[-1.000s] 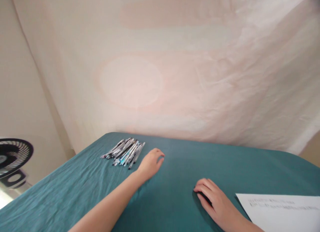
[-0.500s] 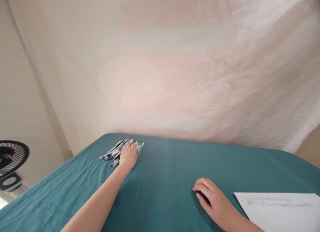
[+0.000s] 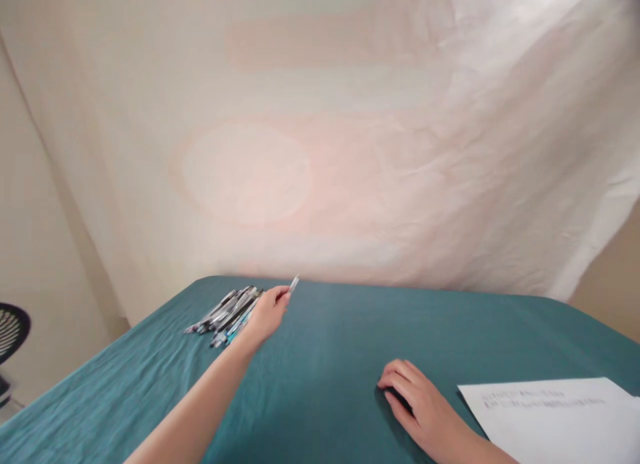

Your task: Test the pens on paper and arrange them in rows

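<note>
My left hand (image 3: 270,312) is closed around a pen (image 3: 294,285), whose pale, clear end sticks out past the fingers to the upper right. It hovers just right of a pile of pens (image 3: 227,312), mostly clear, grey and black with a few blue ones, lying on the green cloth at the far left. My forearm and hand cover part of the pile's right side. Nearer to me, my right hand (image 3: 417,404) rests on the cloth, fingers loosely bent and thumb apart, with a dark shadow in the gap and no object visible there.
White paper (image 3: 555,424) with lines of blurred writing lies to the right of my right hand. The green cloth (image 3: 330,357) covers the table. A pale sheet (image 3: 350,151) hangs behind it. Part of a black fan (image 3: 13,334) shows at the left edge.
My left hand has lifted from the pile and moved slightly right, with a pen now in its fingers. My right hand stays resting. The view has shifted a little.
</note>
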`<state>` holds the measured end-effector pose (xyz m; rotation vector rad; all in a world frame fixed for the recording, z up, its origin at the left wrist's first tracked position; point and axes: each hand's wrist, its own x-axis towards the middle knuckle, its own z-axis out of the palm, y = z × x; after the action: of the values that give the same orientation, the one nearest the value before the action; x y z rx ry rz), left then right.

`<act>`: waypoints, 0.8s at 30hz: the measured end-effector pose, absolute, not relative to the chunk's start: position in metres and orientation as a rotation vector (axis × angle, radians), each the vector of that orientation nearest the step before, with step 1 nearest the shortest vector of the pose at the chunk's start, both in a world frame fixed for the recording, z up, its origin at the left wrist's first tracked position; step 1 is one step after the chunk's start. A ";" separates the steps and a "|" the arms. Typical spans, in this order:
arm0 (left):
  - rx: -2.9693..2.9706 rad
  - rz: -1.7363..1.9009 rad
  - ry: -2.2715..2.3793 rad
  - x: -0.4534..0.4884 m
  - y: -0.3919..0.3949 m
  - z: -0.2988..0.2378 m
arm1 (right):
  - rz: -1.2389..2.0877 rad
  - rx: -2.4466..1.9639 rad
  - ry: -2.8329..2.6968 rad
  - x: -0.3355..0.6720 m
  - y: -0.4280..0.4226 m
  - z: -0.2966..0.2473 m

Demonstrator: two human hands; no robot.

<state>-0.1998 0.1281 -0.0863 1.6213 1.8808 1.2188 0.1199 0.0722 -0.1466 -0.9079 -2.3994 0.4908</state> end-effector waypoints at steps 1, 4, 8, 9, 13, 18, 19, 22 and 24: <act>1.520 1.257 1.698 -0.185 0.126 -0.083 | 0.508 -0.914 -2.390 0.120 0.072 -0.146; 1.208 1.270 1.212 -0.140 0.115 -0.078 | 0.642 -0.940 -2.327 0.120 0.074 -0.140; 0.913 1.153 0.851 -0.087 0.104 -0.086 | 1.137 -0.990 -2.052 0.118 0.084 -0.126; 0.875 1.140 0.807 -0.075 0.103 -0.090 | 1.271 -0.980 -1.955 0.117 0.087 -0.122; 0.841 1.176 0.716 -0.042 0.105 -0.111 | 1.550 -0.897 -1.711 0.109 0.095 -0.117; 0.827 1.232 0.691 -0.036 0.115 -0.133 | 1.406 -0.984 -1.696 0.107 0.101 -0.135; 0.816 1.248 0.689 -0.039 0.118 -0.135 | 1.394 -0.992 -1.706 0.109 0.102 -0.139; 0.774 1.283 0.665 -0.050 0.123 -0.138 | 1.462 -0.971 -1.687 0.113 0.104 -0.148; 0.756 1.276 0.638 -0.056 0.124 -0.137 | 1.509 -0.950 -1.658 0.115 0.104 -0.149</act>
<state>-0.0557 0.1236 -0.1372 0.7561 0.6380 1.2765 0.1150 0.1041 -0.1493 -0.9505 -1.6578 1.5087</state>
